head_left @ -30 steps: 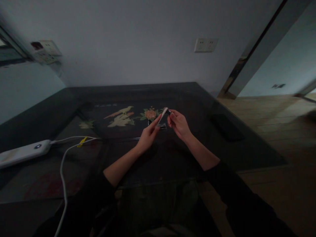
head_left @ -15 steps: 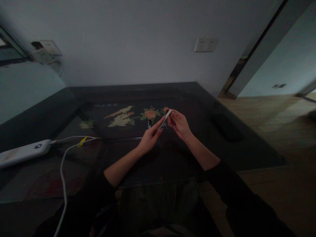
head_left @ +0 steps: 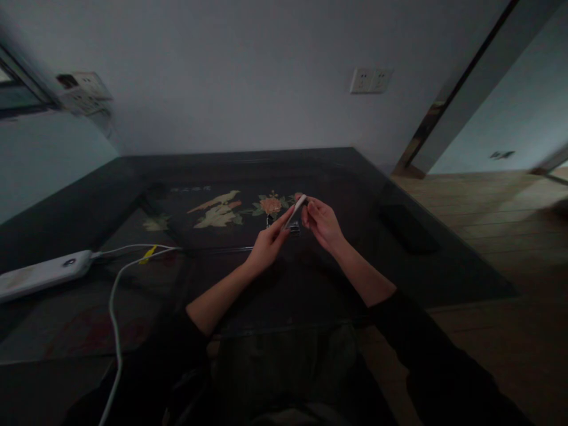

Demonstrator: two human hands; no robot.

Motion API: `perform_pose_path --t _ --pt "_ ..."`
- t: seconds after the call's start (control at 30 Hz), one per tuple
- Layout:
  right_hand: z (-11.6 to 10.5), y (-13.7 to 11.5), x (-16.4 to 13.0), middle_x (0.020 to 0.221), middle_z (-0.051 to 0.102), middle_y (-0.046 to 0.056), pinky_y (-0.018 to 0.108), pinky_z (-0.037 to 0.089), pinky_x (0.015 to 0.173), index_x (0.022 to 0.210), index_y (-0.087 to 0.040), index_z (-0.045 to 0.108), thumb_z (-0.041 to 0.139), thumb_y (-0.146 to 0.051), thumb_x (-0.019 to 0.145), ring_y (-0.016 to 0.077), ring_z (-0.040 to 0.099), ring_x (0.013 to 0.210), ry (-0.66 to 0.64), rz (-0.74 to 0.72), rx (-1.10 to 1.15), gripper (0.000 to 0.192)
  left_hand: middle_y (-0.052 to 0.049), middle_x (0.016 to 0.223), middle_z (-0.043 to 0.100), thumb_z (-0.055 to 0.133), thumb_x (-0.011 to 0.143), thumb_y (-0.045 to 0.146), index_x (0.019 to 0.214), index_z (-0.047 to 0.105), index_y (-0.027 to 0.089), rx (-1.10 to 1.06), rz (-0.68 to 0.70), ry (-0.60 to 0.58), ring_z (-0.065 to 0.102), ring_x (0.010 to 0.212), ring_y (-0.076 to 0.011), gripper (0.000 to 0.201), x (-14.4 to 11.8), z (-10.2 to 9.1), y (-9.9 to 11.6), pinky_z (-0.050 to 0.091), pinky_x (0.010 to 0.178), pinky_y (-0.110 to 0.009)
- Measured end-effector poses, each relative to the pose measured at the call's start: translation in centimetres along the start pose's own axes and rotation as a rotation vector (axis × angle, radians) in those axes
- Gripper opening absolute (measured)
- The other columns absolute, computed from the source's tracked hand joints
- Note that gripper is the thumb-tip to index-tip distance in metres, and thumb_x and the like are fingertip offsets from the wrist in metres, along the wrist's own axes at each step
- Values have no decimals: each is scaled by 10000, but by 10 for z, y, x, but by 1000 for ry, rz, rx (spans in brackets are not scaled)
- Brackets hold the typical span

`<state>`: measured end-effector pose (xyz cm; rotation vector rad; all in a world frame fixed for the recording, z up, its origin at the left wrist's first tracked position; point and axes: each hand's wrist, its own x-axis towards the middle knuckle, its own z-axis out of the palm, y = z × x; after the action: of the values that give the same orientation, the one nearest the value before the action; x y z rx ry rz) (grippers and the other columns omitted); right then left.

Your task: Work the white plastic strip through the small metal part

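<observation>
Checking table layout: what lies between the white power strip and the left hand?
In the head view, white cables with a yellow tag run from the power strip toward the left hand.

white strip (head_left: 295, 212): too dim for you to identify.
power bank (head_left: 39, 275): left end cut off, left of the white strip.

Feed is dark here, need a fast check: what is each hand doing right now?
Left hand: closed on the lower end of the slim white stick.
Right hand: fingers pinched at the stick's upper end; what they grip cannot be told.
</observation>
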<state>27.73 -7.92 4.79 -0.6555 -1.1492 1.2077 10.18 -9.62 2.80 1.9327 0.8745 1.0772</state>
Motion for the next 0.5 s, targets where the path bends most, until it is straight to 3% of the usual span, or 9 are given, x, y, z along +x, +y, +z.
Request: perform_pose_path --t 0.37,0.5 --pt "1 0 0 534 514 -59 242 289 460 1003 -184 687 782 -576 692 74 389 454 7 8 21 509 -35 854 697 476 955 311 1514 372 173 -26 -17 43 466 605 -105 585 -1 -1 4 405 632 -218" --pt "1 -2 -1 551 496 -52 246 301 471 1031 -183 710 758 -581 719 78 396 480 5 7 -10 509 1 707 641 479 964 326 1519 363 192 -10 -12 13 412 538 -102 582 -2 0 3 378 567 -213"
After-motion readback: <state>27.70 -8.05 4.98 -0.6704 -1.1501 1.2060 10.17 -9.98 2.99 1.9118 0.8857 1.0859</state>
